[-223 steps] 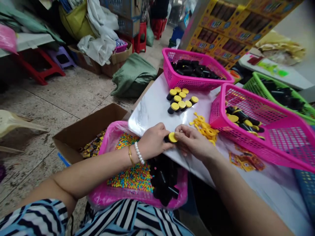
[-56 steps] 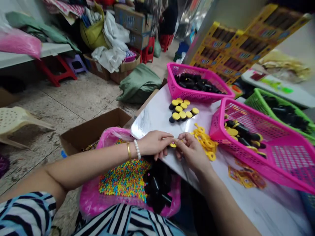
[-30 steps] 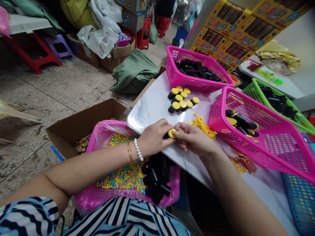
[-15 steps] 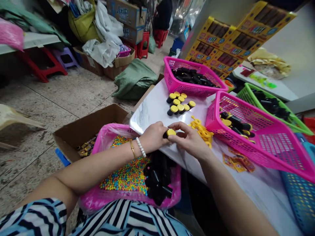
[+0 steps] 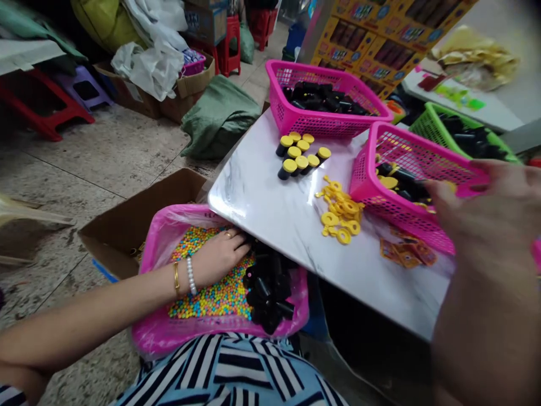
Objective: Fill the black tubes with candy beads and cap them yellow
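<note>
Black cylinders are lying jumbled, their long axes pointing every way, in a pink-lined tray, just right of the left hand. That hand is resting loosely open on multicolored beads, grasping nothing. Farther right, yellow rings are lying on the marble surface, while the blurred right hand is hovering at a pink basket, its grip impossible to tell.

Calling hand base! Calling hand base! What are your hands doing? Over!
Left hand on the colored beads, beside black tubes. Right hand raised, blurred, at the pink basket; grip unclear.
</note>
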